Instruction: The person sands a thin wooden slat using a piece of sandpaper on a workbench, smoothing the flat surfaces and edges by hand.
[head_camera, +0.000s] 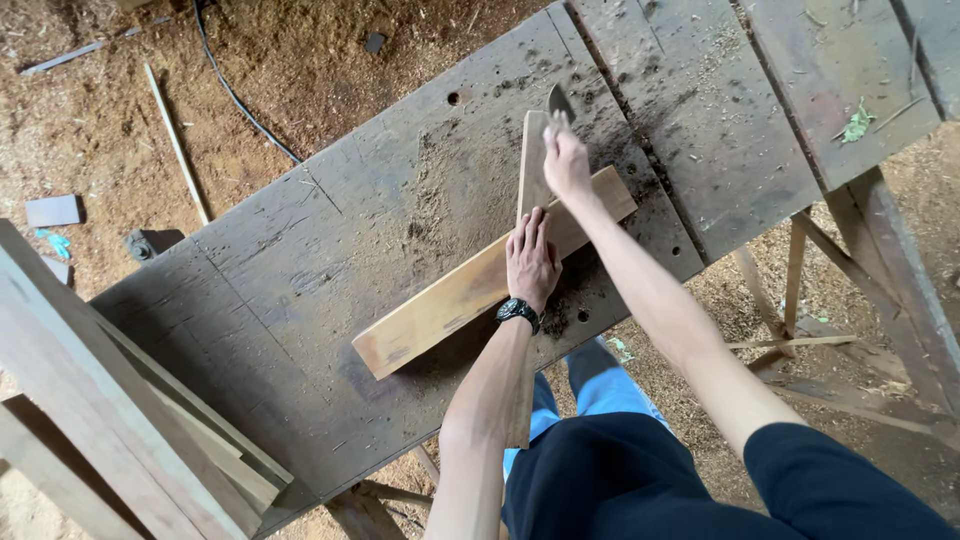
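Wooden strip (533, 160) lies upright across a pale plank (470, 290) on the dusty desk (300, 290). Left hand (531, 258) presses flat, fingers together, where they cross; right hand (565, 160) grips a dark blade (560, 100). Best keep that pressing hand firm and well behind the edge.

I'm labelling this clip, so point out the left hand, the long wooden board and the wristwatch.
left hand (531, 258): head view, on the back of the hand.
long wooden board (430, 315): head view, on its bare top face.
wristwatch (518, 312): head view, on the black strap.
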